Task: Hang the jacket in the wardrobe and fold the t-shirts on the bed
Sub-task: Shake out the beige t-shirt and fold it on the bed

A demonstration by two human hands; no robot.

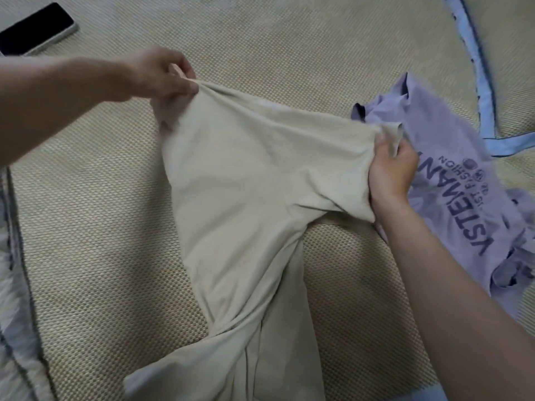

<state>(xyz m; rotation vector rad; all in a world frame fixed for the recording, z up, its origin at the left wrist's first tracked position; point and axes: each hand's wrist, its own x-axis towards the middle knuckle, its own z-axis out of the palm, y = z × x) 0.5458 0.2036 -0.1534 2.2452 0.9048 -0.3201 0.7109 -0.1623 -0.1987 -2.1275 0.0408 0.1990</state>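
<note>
While both hands' grips, left hand [165,73] and right hand [390,172], clench the beige t-shirt [246,175], its hem runs off-frame.

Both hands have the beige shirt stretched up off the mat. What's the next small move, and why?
Probably lower it flat onto the mat. The left hand and right hand pinch the beige t-shirt taut between them, but its lower part hangs twisted and bunched, so it needs spreading before any fold. Keep it off the lilac t-shirt.

The beige t-shirt [240,175] is soft matt cloth, the lilac t-shirt [451,180] matt cloth with printed lettering, the bed mat [95,227] coarse woven weave, and the phone [36,28] glossy black.
</note>
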